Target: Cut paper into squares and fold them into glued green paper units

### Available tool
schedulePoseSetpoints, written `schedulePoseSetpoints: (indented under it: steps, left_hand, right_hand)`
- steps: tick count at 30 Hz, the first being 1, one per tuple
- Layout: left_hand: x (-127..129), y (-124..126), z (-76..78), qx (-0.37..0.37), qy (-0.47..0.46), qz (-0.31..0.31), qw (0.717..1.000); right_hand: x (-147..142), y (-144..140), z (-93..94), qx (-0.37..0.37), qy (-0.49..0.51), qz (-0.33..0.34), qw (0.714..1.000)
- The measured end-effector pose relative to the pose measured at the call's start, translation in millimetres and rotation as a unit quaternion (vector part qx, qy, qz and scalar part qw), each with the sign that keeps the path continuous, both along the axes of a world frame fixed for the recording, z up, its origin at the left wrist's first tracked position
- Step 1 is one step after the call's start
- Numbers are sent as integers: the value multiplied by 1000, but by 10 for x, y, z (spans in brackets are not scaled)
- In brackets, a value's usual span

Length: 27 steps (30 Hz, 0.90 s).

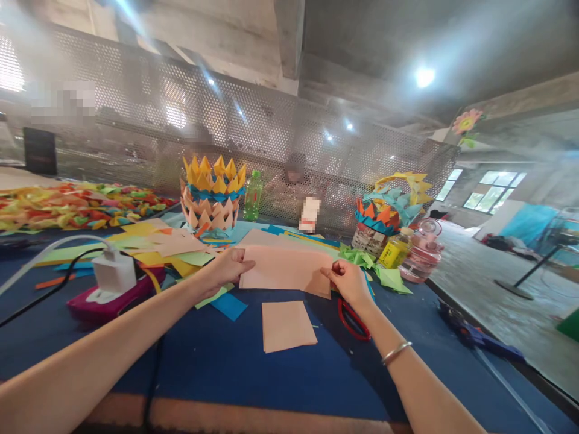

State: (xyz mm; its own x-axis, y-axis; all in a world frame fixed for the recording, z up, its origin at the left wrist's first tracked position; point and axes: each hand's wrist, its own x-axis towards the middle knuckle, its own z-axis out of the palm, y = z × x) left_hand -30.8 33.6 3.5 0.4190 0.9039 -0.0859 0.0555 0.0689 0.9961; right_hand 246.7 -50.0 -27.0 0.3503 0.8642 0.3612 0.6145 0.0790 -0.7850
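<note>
A wide sheet of peach paper (284,268) is stretched between my hands just above the table. My left hand (230,267) pinches its left edge, thumb pointing inward. At the right edge, my right hand (350,282) grips the same sheet between thumb and fingers. Closer to me lies a small stack of peach paper squares (289,327), flat on the blue table. Partly under my right hand are scissors with red handles (355,320); their blades are hidden. Blue and green paper scraps (229,305) lie below my left hand.
A folded-paper basket (211,202) stands behind on the left, another paper piece (377,220) on the right near bottles (397,250). A purple power strip (117,295) with a white charger is at left. A glue gun (482,340) rests on the right edge. Folded paper bits (81,208) are heaped far left.
</note>
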Motion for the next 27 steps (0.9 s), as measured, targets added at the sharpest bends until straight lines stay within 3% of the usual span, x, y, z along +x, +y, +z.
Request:
schedulePoseSetpoints:
  steps: [7,13,15,17,19,20,23,27]
  left_hand:
    - [-28,-14,65,-47,35,-17,998]
    - [-66,124,-20,15,104,36,994]
    - [-83,131,-32,100,126,82,984]
    - [-78,83,-42,259,167,115,945]
    - [-37,-23,-62,395,215,72,890]
    - [-4,-93,-77,416,232,15,879]
    - [119,-316,-124,348,278,-155,882]
    - [255,-497,-108,384,375,-209,818]
  right_hand:
    - [53,-5,-25,17,-28,-38,999]
    - [102,8,30,61,-20,-105,992]
    - [113,7,49,78,-24,-118,990]
    - [123,13,51,92,-27,-126,987]
    - [132,27,37,96,-23,-125,987]
    - [135,35,26,96,-19,-122,988]
    - [135,54,-6,92,-6,-107,990]
    - [116,57,-24,87,10,-92,992]
